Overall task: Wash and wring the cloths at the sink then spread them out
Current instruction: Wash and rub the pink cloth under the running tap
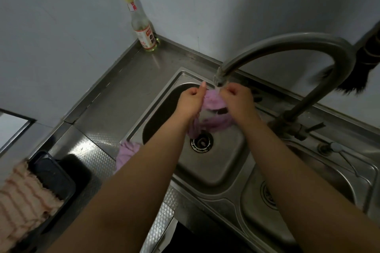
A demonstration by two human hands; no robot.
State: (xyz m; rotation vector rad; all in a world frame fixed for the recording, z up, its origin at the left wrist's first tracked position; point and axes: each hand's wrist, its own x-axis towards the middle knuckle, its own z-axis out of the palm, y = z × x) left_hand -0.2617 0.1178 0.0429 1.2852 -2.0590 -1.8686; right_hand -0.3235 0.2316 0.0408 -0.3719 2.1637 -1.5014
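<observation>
Both my hands hold a purple cloth (212,101) under the spout of the steel faucet (292,47), above the left basin of the sink (230,170). My left hand (191,100) grips the cloth's left edge with curled fingers. My right hand (238,98) grips its right edge. The cloth hangs down between them toward the drain (201,141). A second purple cloth (126,153) lies over the sink's left rim, partly hidden by my left forearm.
A glass bottle (141,24) with a yellow cap stands in the counter's far corner. A pink striped cloth (22,201) lies beside a dark tray (55,178) at the left. A second basin (304,191) lies to the right. A dark brush (353,82) hangs by the faucet.
</observation>
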